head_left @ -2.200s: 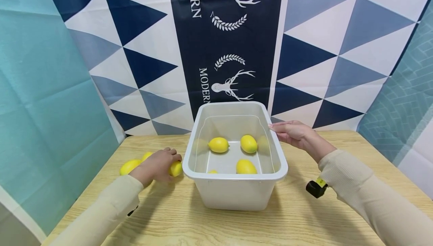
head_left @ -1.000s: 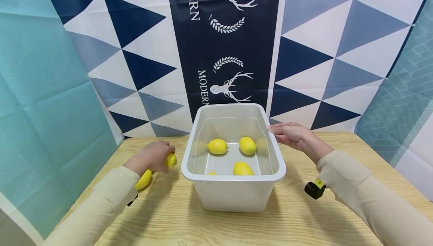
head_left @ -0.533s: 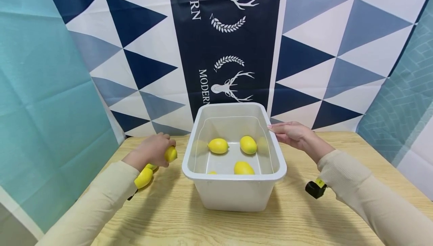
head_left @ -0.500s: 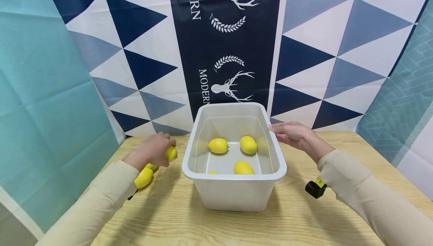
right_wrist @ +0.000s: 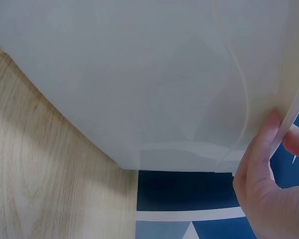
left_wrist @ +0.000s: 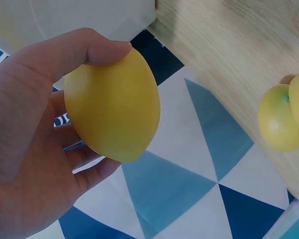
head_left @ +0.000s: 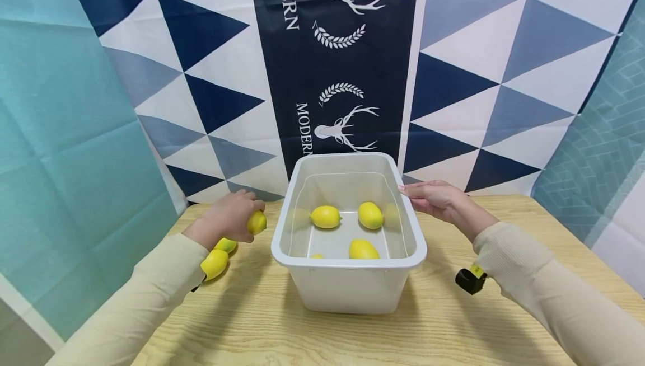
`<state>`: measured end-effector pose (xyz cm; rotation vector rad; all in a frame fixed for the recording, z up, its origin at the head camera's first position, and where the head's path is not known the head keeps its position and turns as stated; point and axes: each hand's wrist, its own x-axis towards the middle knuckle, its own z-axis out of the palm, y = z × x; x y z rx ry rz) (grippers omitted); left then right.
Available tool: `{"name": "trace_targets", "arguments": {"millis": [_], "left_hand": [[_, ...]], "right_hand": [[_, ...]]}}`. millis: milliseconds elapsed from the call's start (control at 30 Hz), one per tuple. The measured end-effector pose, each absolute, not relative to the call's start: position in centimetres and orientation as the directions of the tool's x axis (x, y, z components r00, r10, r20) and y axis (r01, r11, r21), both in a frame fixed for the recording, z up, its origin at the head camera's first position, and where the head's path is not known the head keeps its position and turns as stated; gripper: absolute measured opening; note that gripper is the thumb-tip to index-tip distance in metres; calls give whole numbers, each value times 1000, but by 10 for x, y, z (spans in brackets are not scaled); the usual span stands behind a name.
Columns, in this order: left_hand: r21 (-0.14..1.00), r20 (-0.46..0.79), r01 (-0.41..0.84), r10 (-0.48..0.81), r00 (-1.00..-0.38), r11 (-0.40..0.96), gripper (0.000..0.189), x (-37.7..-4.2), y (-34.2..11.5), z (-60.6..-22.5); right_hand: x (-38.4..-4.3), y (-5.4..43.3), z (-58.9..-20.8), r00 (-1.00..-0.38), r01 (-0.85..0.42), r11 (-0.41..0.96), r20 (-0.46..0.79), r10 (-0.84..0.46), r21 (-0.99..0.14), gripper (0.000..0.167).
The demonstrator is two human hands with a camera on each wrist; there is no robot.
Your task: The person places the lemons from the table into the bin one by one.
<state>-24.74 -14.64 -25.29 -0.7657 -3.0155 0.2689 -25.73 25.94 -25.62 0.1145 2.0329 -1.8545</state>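
Note:
My left hand (head_left: 227,217) grips a lemon (left_wrist: 114,107) between thumb and fingers, raised over the table left of the bin. In the left wrist view the thumb lies across the lemon's top and the fingers curl behind it. A pale grey plastic bin (head_left: 347,290) stands upright in the middle. My right hand (head_left: 435,201) pinches the bin's right rim, thumb outside and fingertips inside, as the right wrist view (right_wrist: 264,184) frames it from the other side.
Inside the bin lie several lemons, one at the back left (head_left: 325,216), another at the back right (head_left: 370,215); the front wall partly hides others. Loose lemons (head_left: 214,264) sit on the wooden table (head_left: 353,341) beneath my left forearm. A patterned cloth (head_left: 453,75) hangs behind.
My left hand has picked up a lemon from beside the bin and risen with it, uncovering more of the loose lemons. The right hand and the bin stay put.

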Motion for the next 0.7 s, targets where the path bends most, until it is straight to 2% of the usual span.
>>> {"name": "trace_targets", "arguments": {"millis": [200, 700], "left_hand": [[-169, -24, 463, 466, -885, 870, 47, -245, -145, -250], [-212, 7, 492, 505, -863, 844, 46, -242, -136, -243]], "right_hand": [[-258, 259, -258, -919, 324, 89, -335, -208, -942, 69], [-258, 262, -258, -921, 308, 101, -323, -217, -946, 69]]}}
